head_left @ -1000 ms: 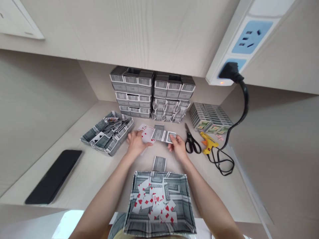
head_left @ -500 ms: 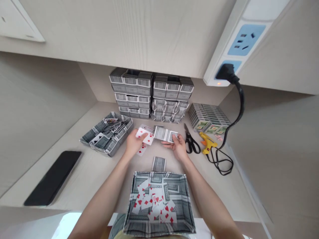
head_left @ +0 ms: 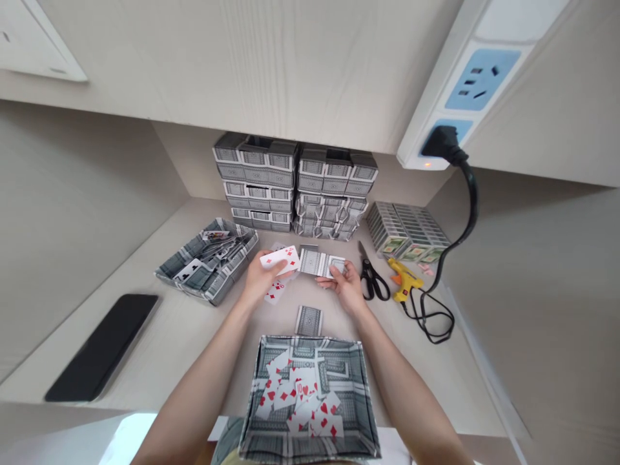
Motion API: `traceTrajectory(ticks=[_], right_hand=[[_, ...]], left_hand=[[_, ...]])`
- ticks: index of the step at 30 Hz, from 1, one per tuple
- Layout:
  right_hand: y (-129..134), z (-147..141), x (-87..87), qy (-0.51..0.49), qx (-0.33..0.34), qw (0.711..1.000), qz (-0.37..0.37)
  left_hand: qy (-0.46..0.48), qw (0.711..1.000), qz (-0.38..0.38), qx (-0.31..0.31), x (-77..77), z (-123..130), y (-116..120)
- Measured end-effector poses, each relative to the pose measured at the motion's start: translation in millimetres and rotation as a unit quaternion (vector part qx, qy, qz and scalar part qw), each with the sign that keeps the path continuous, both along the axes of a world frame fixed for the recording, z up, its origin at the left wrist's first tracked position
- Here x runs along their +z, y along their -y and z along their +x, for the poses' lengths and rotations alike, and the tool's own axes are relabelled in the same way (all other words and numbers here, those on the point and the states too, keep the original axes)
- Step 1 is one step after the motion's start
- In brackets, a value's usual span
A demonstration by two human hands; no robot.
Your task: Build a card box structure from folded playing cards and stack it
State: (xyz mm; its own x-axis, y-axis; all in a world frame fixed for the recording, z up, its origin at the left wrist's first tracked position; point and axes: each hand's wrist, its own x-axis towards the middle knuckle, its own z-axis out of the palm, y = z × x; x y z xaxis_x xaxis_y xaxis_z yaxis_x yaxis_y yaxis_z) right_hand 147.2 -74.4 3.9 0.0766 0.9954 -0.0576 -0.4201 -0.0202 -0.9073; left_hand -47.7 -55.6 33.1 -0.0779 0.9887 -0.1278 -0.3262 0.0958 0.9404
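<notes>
My left hand [head_left: 260, 276] is closed on a playing card [head_left: 281, 259], its red-diamond face turned up and tilted. Pinched in my right hand [head_left: 345, 284] is a joined strip of cards [head_left: 312, 261] showing grey patterned backs. The left card's edge comes close to the strip; whether they touch I cannot tell. Below the left hand, a diamond card [head_left: 275, 292] lies on the table, with another partly hidden behind. A face-down card [head_left: 309, 320] rests just beyond a card-covered box [head_left: 368, 394], which holds several loose red-suit cards [head_left: 306, 387].
Left are a card-built tray [head_left: 213, 294] of loose cards and a black phone [head_left: 101, 349]. Stacked card boxes [head_left: 256, 174] stand behind. Right are black scissors [head_left: 372, 281], a yellow glue gun [head_left: 404, 281] with its cord, and packed card decks [head_left: 407, 229]. A power strip [head_left: 479, 84] hangs above.
The card in my left hand has tilted and shifted slightly up and left, uncovering more of the diamond card beneath. My right hand and the strip stay nearly still.
</notes>
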Motion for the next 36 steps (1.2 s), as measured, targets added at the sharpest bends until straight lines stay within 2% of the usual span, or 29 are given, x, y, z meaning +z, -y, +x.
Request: traceTrajectory(ticks=[6, 9, 17, 26, 32, 36], right_hand=[[1, 0, 2.1, 0.020, -0.010, 1.000, 0.003], [1, -1, 2.6, 0.033, -0.004, 0.999, -0.002], [2, -1, 0.6, 0.038, 0.016, 0.999, 0.012], [3, 1, 1.7, 0.050, 0.032, 0.998, -0.002], [5, 1, 4.8, 0.056, 0.053, 0.997, -0.002], [7, 3, 7.7, 0.049, 0.090, 0.994, -0.022]], left_hand=[[-0.020, 1.000, 0.010, 0.014, 0.5, -3, -1], [-0.041, 0.999, 0.008, 0.001, 0.8, -2, 0], [-0.108, 0.991, -0.002, -0.083, 1.4, 2, 5], [-0.210, 0.957, 0.004, -0.201, 10.9, -13, 7], [-0.224, 0.958, 0.021, -0.180, -0.6, -6, 5], [-0.248, 0.952, 0.036, -0.177, -2.2, -4, 5]])
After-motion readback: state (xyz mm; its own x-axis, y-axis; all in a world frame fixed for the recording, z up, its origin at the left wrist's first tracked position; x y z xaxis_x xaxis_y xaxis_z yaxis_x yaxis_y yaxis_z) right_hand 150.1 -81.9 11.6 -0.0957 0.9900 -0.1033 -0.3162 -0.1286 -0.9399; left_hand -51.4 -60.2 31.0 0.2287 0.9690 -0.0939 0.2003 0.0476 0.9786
